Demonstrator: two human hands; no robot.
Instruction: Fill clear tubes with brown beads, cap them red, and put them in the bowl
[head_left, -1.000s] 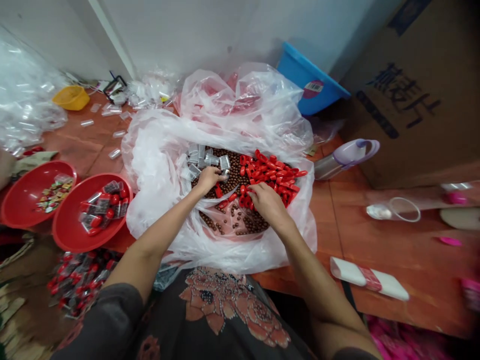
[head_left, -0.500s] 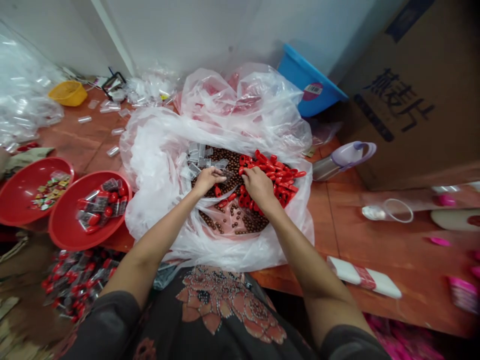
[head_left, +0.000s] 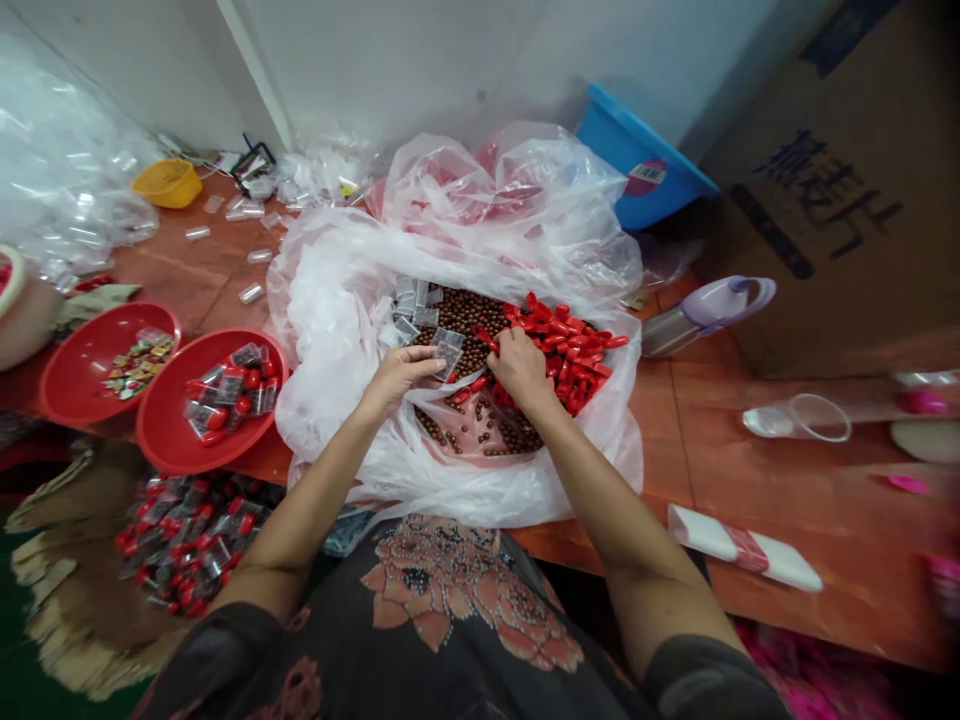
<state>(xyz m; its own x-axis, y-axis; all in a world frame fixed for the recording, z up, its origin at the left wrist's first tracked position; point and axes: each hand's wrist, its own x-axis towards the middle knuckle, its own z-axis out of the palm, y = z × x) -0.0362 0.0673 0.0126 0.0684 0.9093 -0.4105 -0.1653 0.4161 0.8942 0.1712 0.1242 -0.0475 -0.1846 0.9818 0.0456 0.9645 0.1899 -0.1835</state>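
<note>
Before the pale wall [head_left: 420, 60], tilted, a blue plastic basin [head_left: 626, 145] with a barcoded label [head_left: 645, 177]; beside it, a large cardboard carton [head_left: 787, 320] printed with Chinese characters [head_left: 828, 190]; nearer, a lavender-topped bottle [head_left: 694, 318] and a red-banded white packet [head_left: 706, 532].

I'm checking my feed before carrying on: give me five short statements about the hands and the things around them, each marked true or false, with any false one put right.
1. The left hand holds a clear plastic container. True.
2. The right hand is inside a red bowl. False: it is at the near-left edge of the pile of red plastic pieces, with one red piece at its fingertips.
3. Small brown balls lie between the loose clear containers and the red pile. True.
4. The yellow basin sits to the right of the blue basin in the picture. False: it is far to the left of it.
5. The bottle has a lavender top. True.
</note>
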